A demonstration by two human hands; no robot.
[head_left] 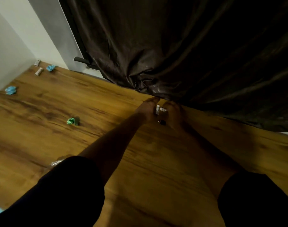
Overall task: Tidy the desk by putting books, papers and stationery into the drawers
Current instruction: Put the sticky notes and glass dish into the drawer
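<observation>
Both your arms reach straight out, far across the wooden desk (58,105), toward 12 o'clock. There a dark curtain (189,54) hangs down onto the back edge of the desk. Your left hand (149,110) and your right hand (172,113) lie close side by side, just by the curtain. Between the hands are small white tubes (158,109). A bit nearer to you is a small dark thing (163,122). It is all blurry there, so I cannot tell if your hands are open or gripping something. A green paper ball (72,121) lies at 9 o'clock from your hands. Blue paper balls (11,90) and two little rolls (39,71) sit far off at 10 o'clock, near the wall (8,46).
</observation>
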